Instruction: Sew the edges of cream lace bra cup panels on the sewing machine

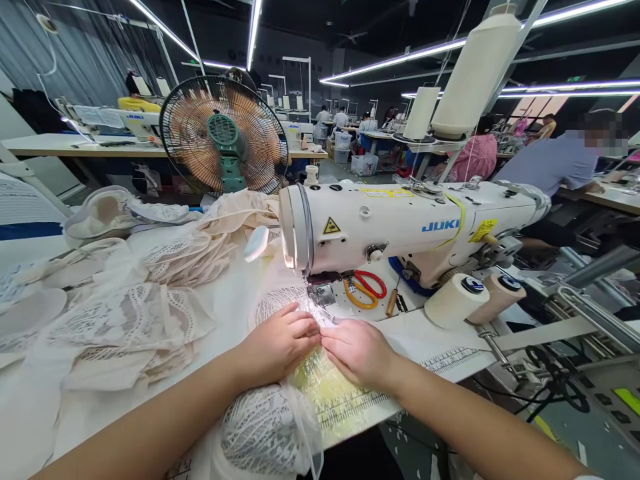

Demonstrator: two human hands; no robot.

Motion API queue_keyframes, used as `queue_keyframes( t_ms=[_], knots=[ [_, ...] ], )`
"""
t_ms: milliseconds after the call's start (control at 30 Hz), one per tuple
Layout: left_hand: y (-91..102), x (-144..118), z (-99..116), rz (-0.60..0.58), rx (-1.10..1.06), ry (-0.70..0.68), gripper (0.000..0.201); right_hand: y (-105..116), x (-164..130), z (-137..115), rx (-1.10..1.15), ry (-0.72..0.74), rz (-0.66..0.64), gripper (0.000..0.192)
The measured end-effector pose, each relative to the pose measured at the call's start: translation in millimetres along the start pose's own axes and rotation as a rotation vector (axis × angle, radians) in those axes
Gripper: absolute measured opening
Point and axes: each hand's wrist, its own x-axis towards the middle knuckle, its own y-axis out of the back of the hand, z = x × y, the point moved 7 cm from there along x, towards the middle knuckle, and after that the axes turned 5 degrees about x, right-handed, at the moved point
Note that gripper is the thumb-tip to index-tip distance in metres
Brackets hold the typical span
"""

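Up close, 2 bare hands press a piece of white lace (287, 303) flat on the table (235, 293), directly under the needle end of a white sewing machine (400, 223). The left hand (277, 343) lies with fingers curled loosely down on the lace; the right hand (357, 350) does the same, fingertips nearly touching the left. Neither grips; both pin the cloth. The lace runs from the person's lap forward to the needle just beyond the fingertips, about equally near both hands. Left of the left hand sits a heap of lace pieces (150, 293). Beyond the right hand lie scissors (365, 288).
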Motion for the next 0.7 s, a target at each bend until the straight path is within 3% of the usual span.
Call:
queue_keyframes(
  t_ms=[700],
  knots=[
    [-9.3,8,-48,-0.148,0.137,0.053,0.034,-7,0,7,0.117,-0.078,-0.088,0.028]
  ],
)
